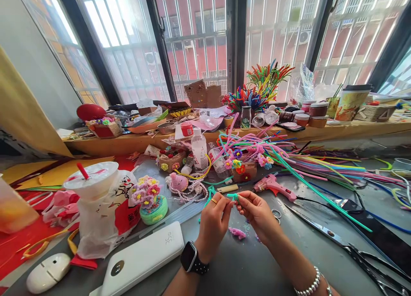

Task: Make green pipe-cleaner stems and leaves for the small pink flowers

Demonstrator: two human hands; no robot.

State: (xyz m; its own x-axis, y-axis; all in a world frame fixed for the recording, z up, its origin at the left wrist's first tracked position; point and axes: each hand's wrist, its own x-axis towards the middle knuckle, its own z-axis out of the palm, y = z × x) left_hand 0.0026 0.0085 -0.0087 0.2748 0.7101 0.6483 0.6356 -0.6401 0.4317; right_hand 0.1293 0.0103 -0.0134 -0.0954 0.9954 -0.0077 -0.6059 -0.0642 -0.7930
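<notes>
Above the grey table my left hand (215, 221) and my right hand (255, 212) meet, fingertips pinched close together. Between them is a short curled piece of teal pipe cleaner (233, 196); both hands grip it. More teal pipe cleaner (210, 194) shows just behind my left fingers. Below the hands lies a small pink fuzzy piece (237, 233) among tiny scraps. A pink glue gun (275, 186) rests beyond my right hand, and small scissors (276, 215) lie partly hidden beside that wrist.
Large scissors (330, 234) lie at the right, near a spread of loose pipe cleaners (321, 165). A white power bank (144, 259), a bagged drink cup (102, 210) and a pipe-cleaner flower pot (153, 208) stand left. Behind are a clear bottle (199, 150) and a crowded ledge (138, 139).
</notes>
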